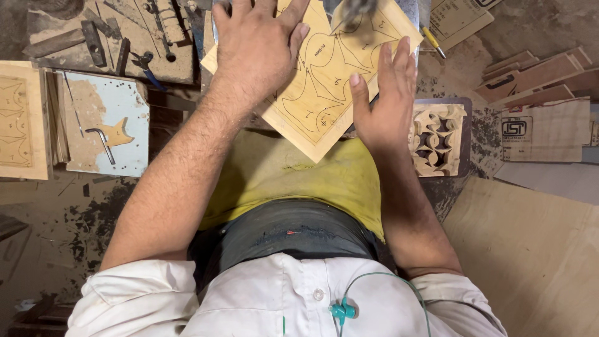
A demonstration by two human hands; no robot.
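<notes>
At twelve o'clock, ahead of my yellow-covered lap (293, 175): square wooden panel (324, 93) with pencilled leaf pattern, lying tilted as diamond. My left hand (256, 53) flat on panel's upper left part, fingers spread, palm pressing down, nothing gripped. My right hand (384, 103) against panel's right edge, at three o'clock of it, fingers straight and together, thumb on panel face; open, not clasping. Carved fretwork block (440, 138) just right of right hand. Allen key (103, 142) on pale blue board (109, 122) at nine o'clock. Stacked boards (543, 81) at two o'clock.
</notes>
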